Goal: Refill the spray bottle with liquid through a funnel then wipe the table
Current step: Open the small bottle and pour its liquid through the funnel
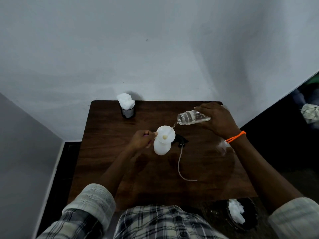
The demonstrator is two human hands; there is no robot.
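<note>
While liquid runs from tilted clear bottle [193, 117], gripped by right hand [217, 120], into funnel [166, 134] seated in white spray bottle [161, 147] mid-worktop [107, 152], left hand [141, 139] pinches funnel rim. Advice: keep stream thin, inside rim; hold funnel steady.

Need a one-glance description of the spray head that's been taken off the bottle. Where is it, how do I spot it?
On the dark wooden table, look just right of the white spray bottle that carries the white funnel. The spray head lies flat there, black, nobody touching it. It is the only item trailing a long, thin curved tube toward the person.
</note>
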